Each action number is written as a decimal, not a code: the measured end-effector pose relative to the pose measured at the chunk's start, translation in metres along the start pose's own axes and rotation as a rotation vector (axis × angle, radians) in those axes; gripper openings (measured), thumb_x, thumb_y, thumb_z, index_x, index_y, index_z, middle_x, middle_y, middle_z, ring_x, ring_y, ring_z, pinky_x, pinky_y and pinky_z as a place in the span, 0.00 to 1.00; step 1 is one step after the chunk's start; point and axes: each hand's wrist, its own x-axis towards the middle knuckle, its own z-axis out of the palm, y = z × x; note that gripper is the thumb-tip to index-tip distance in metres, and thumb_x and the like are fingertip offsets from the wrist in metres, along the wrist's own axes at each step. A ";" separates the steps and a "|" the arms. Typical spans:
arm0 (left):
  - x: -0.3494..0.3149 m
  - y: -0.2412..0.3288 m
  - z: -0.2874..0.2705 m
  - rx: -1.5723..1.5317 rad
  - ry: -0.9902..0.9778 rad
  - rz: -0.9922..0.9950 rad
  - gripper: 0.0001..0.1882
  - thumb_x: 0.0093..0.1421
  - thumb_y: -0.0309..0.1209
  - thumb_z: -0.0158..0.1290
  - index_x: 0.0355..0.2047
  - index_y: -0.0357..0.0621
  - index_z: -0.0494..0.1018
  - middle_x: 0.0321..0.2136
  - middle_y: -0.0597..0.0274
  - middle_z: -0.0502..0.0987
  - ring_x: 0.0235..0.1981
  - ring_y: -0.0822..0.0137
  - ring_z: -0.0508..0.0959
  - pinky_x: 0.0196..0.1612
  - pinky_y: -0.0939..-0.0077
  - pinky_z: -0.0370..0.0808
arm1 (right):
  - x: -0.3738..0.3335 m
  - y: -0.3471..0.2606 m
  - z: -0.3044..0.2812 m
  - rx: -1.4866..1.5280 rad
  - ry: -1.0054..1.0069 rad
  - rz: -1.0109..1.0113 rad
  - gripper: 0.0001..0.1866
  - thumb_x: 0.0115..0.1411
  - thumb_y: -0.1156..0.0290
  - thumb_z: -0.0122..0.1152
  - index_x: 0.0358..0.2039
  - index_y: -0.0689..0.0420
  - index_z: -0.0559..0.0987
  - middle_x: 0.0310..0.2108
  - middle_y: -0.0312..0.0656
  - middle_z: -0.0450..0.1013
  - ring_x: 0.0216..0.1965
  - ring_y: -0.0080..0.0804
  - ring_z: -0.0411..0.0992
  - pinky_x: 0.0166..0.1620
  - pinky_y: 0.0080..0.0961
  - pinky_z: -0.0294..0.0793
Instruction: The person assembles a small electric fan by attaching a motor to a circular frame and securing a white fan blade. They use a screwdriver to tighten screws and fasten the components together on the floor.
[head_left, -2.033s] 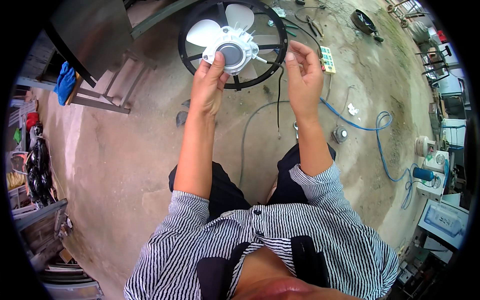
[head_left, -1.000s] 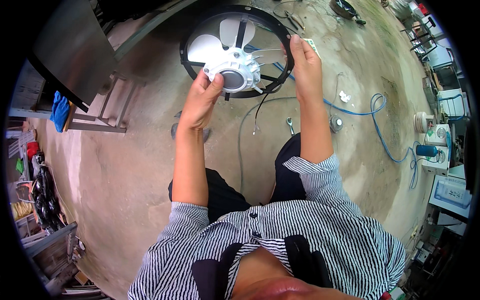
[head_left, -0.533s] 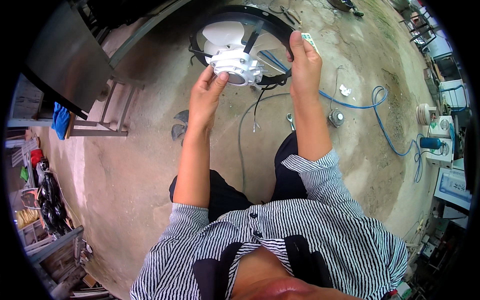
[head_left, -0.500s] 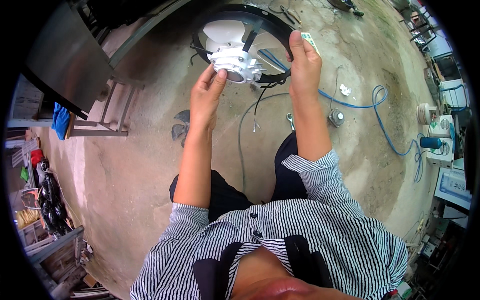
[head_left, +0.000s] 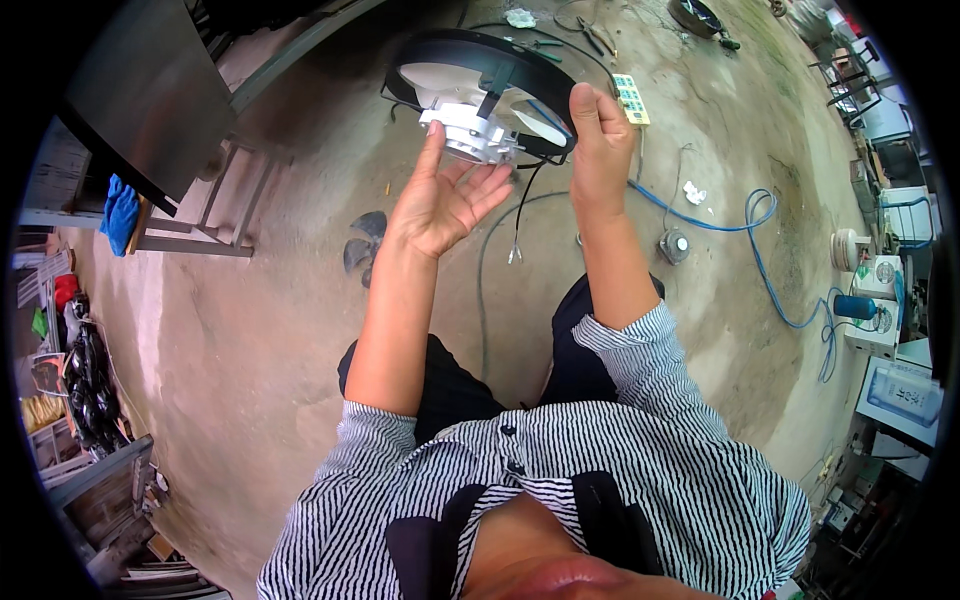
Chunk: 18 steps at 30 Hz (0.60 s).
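A fan with a black ring frame [head_left: 440, 46], white blades [head_left: 540, 126] and a white motor housing [head_left: 468, 124] is held up off the floor in front of me. My right hand [head_left: 602, 150] grips the ring's right edge, thumb on top. Beneath the motor, my left hand [head_left: 440, 205] is turned palm up with its fingers spread. Its thumb reaches up against the housing's left side; whether the other fingertips touch it is hard to tell. A black cable [head_left: 521, 205] with bare ends hangs from the fan.
A grey fan blade [head_left: 364, 248] lies on the floor by my left forearm. To the right are a blue hose [head_left: 710, 227], a small motor [head_left: 674, 245] and crumpled paper [head_left: 695, 193]. Farther off lie a power strip [head_left: 630, 100] and pliers [head_left: 597, 38]. A metal bench [head_left: 150, 110] stands left.
My left hand has opened from its grip on the motor and turned palm up below it. The fan has tilted and dropped slightly, with my right hand still on its ring.
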 end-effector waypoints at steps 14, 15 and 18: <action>-0.018 0.044 -0.051 0.114 0.111 0.149 0.37 0.51 0.63 0.62 0.50 0.52 0.68 0.45 0.63 0.77 0.50 0.58 0.76 0.53 0.60 0.69 | -0.016 -0.028 0.013 -0.280 -0.859 0.022 0.11 0.61 0.66 0.64 0.34 0.63 0.81 0.32 0.38 0.75 0.36 0.25 0.72 0.44 0.23 0.69; -0.019 0.045 -0.052 0.148 0.097 0.170 0.36 0.52 0.62 0.62 0.51 0.52 0.68 0.45 0.63 0.77 0.48 0.59 0.77 0.53 0.60 0.69 | -0.015 -0.034 0.011 -0.309 -0.908 0.036 0.11 0.61 0.66 0.64 0.34 0.63 0.81 0.31 0.38 0.75 0.36 0.25 0.72 0.44 0.23 0.69; -0.024 0.047 -0.049 0.257 0.086 0.222 0.31 0.55 0.58 0.59 0.50 0.52 0.70 0.45 0.65 0.76 0.41 0.64 0.78 0.49 0.64 0.70 | -0.011 -0.046 0.004 -0.391 -1.030 0.051 0.09 0.62 0.68 0.62 0.34 0.62 0.82 0.31 0.37 0.75 0.36 0.25 0.72 0.43 0.22 0.69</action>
